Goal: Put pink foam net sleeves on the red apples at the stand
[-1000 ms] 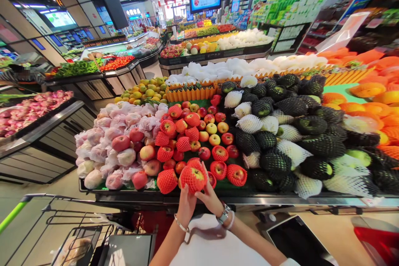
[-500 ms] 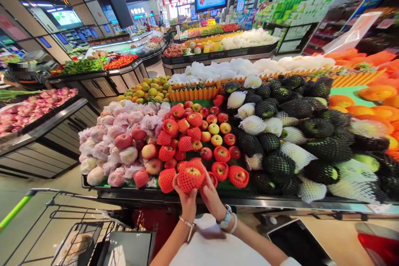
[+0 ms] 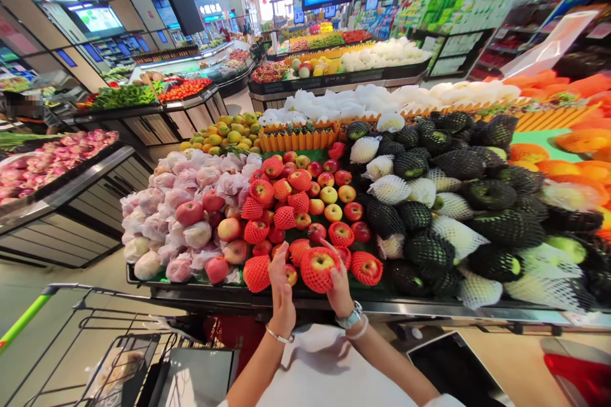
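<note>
1. Two hands are raised at the front edge of the fruit display (image 3: 200,296): the right hand (image 3: 340,280) grips a net-sleeved apple (image 3: 317,267), while the left hand (image 3: 280,289) is released, fingers straight, just beside it.
2. A second ago both hands cupped that apple together at the middle of the edge; since then it has shifted to the right and the left hand has let go. By my judgement the apple is now carried by one hand alone, so it is being turned or looked over rather than set back.
3. The apple sits above the front row of netted apples (image 3: 366,267), close to them; whether it touches them I cannot tell.
4. Black-netted fruit (image 3: 429,248) lies to the right, pink-wrapped fruit (image 3: 162,222) to the left.
5. Hidden or unclear: the right palm behind the apple, the small fruit behind the left fingers, and the shopping cart (image 3: 95,343), cut off at the lower edge, its contents blurred.
</note>
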A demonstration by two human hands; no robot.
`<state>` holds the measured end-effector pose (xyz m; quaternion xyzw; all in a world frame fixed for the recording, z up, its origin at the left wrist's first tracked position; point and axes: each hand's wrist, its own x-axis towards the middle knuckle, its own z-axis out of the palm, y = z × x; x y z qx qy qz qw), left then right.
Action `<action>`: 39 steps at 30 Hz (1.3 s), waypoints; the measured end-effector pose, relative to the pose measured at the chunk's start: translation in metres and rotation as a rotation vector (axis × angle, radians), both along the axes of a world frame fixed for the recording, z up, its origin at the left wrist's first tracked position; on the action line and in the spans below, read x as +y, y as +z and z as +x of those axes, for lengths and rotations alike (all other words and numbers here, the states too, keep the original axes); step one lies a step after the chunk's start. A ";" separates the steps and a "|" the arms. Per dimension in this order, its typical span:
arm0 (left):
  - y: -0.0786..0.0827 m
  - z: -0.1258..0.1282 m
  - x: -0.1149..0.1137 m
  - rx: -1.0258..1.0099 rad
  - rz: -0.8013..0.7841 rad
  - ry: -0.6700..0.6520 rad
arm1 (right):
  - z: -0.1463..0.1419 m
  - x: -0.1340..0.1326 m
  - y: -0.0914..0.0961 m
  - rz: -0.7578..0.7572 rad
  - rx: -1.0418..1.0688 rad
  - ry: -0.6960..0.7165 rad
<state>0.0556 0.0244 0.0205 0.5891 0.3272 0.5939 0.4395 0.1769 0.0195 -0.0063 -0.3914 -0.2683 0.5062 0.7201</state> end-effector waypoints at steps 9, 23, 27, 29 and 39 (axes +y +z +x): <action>-0.001 0.019 0.001 -0.166 -0.067 0.088 | -0.035 -0.016 -0.011 0.141 -0.080 -0.013; -0.001 -0.003 0.002 -0.784 -0.927 -0.151 | -0.014 -0.007 0.019 0.439 -1.134 0.016; 0.007 -0.013 0.008 -0.751 -0.918 -0.184 | 0.004 0.009 0.028 0.743 -1.366 0.089; 0.008 -0.017 0.012 -0.704 -0.931 -0.244 | 0.012 0.016 0.035 0.698 -1.388 0.152; 0.006 -0.023 0.004 -0.492 -0.685 -0.407 | 0.012 0.002 0.030 0.596 -1.134 0.189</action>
